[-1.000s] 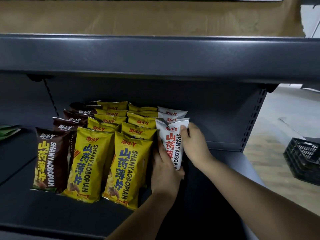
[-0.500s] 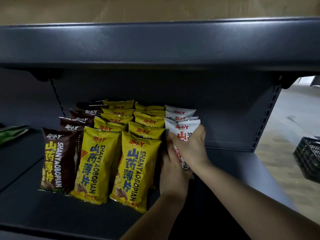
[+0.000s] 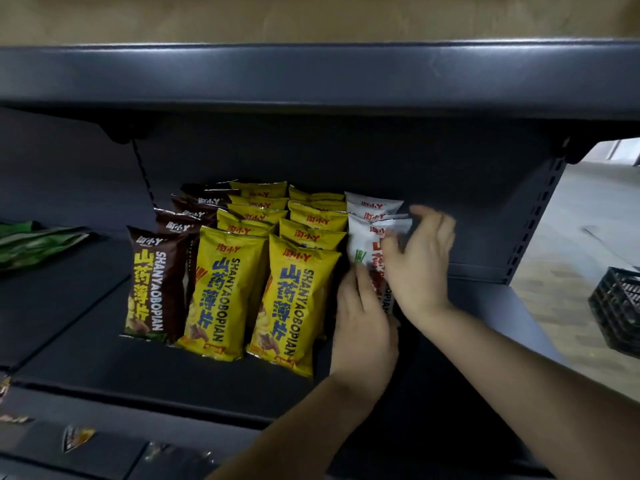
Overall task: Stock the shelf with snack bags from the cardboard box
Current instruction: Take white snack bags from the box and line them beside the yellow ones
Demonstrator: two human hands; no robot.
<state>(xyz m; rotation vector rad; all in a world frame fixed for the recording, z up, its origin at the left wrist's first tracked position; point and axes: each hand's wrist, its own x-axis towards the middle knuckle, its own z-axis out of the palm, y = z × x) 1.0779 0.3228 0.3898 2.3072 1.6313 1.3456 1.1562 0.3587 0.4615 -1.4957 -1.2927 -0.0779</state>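
On the dark shelf (image 3: 104, 362), snack bags stand in rows: a brown row (image 3: 156, 282), two yellow rows (image 3: 225, 292) (image 3: 294, 303) and a white row (image 3: 374, 206) at the right. Both hands are at the front white bag (image 3: 362, 242), which stands upright. My left hand (image 3: 363, 327) rests with straight fingers against its lower left front. To the bag's right, my right hand (image 3: 419, 268) has spread fingers, with the thumb lying across the front. The lower part of the bag is hidden behind the hands. A tan cardboard surface (image 3: 311, 15) shows above the upper shelf.
The upper shelf board (image 3: 311, 77) overhangs the rows closely. Green bags (image 3: 34, 244) lie on the neighbouring bay at the left. A black plastic crate (image 3: 620, 310) stands on the floor at the right. Bare shelf lies right of the white row. Bags (image 3: 76, 438) show on the shelf below.
My right hand has released its grip on the white bag's top, and its fingers are spread now. The bag stands at the front of the white row. My left hand stays against it.
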